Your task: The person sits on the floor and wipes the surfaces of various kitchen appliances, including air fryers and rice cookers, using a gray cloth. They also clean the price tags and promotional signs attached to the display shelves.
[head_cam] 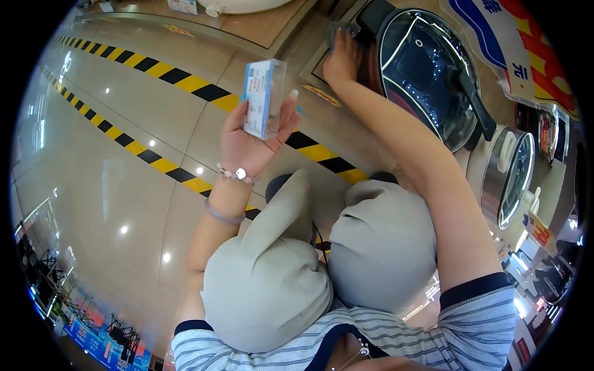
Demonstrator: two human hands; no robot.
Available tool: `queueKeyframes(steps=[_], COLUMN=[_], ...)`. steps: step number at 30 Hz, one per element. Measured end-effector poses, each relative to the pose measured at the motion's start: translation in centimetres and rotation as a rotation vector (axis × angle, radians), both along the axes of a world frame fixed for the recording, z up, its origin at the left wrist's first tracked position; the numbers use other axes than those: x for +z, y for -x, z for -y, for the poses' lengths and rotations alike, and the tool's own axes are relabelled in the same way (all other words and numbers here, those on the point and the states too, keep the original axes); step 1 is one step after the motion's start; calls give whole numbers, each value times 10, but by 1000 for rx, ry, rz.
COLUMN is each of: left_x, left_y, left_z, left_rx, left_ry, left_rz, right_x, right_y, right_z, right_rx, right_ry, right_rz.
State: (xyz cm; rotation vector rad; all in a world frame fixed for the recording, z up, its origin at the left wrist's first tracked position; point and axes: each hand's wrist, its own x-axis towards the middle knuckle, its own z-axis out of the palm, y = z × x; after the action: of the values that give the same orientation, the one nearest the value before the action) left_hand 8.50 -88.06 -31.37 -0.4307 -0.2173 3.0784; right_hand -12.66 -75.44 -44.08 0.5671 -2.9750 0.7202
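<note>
Raised over the tiled floor, my left hand [260, 130] holds a clear plastic stand with a printed price card [258, 99] between thumb and fingers. My right hand [344, 58] reaches down to the display shelf, beside the dark side of a large electric pan with a glass lid [424, 69]. A small clear, crumpled-looking thing [341, 31] lies at its fingertips; whether the hand grips it cannot be told. The pan's black lid handle [471, 99] points towards me.
A second pot with a glass lid [506, 176] stands right of my right forearm. A large red and blue sign [519, 51] borders the pan. Yellow and black tape [171, 76] crosses the floor. A pale appliance [246, 5] sits on the wooden shelf [274, 28].
</note>
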Motion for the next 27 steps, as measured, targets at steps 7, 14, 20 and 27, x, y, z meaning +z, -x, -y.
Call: queueKeyframes(steps=[7, 14, 20, 27], left_x=[-13, -38, -52, -41], left_y=[13, 50, 140, 196], left_z=[9, 10, 22, -8], left_rx=[173, -18, -736, -927], left_ry=[170, 625, 1857, 2444], left_rz=[311, 352, 98, -441], right_x=[24, 41, 44, 37], right_y=[-76, -91, -106, -109], right_z=[-59, -159, -239, -254], right_rx=[546, 430, 373, 385], right_ry=[-28, 21, -58, -37], right_rz=[69, 250, 287, 220])
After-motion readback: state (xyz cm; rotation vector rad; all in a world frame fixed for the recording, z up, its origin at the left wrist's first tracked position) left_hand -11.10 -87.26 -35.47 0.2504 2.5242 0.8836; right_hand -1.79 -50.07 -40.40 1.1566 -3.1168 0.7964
